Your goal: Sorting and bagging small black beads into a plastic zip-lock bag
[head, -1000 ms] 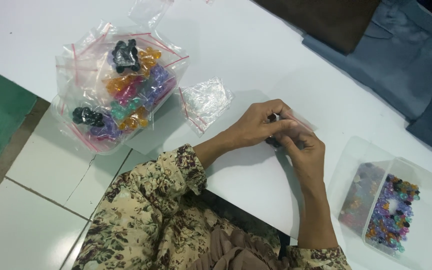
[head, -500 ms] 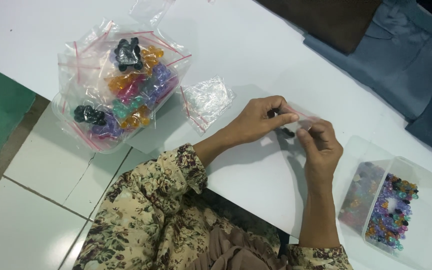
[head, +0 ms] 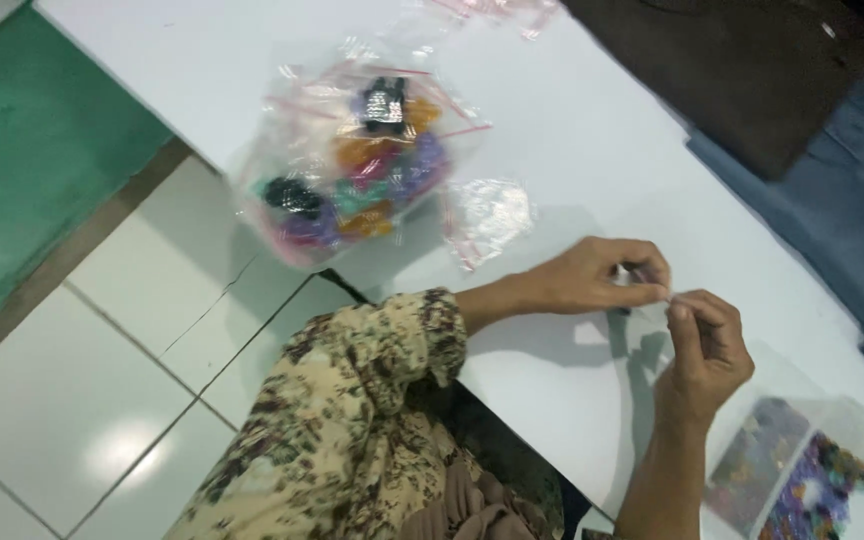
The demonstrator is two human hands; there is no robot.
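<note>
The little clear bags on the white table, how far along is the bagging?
Done: several sealed zip bags of colourful pieces lie piled at the table's far edge. In hand: the left hand and right hand pinch one small clear bag together; its contents are too blurred to tell. Left: a clear container of loose multicoloured pieces, and an empty bag nearby.

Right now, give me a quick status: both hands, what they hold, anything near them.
Left hand and right hand pinch something small and clear together above the white table. Empty clear bag lies beside them. Nothing blocking.
</note>
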